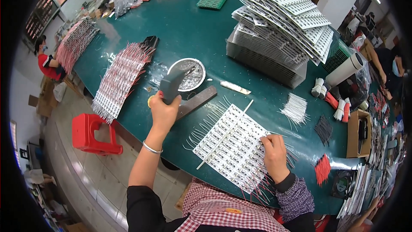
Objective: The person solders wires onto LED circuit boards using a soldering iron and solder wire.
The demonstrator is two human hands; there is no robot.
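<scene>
**Two hands at a green bench, one on a dark tool, one on a wired panel**

Here the left hand (pixel 164 111) is raised over the green table (pixel 189 30), its fingers clenched around a dark grey, wedge-shaped tool (pixel 172 85) whose upper end reaches just beside the round metal dish (pixel 187 74). A silver bangle (pixel 152 148) sits on that wrist. A flat metal bar (pixel 195 102) lies on the table just right of the hand.

The right hand (pixel 273 154) rests on the white circuit panel (pixel 229 146), which lies flat near the table's front edge, right before the person. Its fingers are curled down and pinch at the thin wires along the panel's right side; exactly which wire they grip is too small to tell. A thin white stick (pixel 225 134) lies diagonally across the panel.

Further left lies another panel with red wires (pixel 120 79). Behind, tall stacks of white panels (pixel 279 25) lean across the table. Bundles of white wires (pixel 295 108) and red wires (pixel 322 168) lie to the right. A red plastic stool (pixel 92 134) stands on the floor.
</scene>
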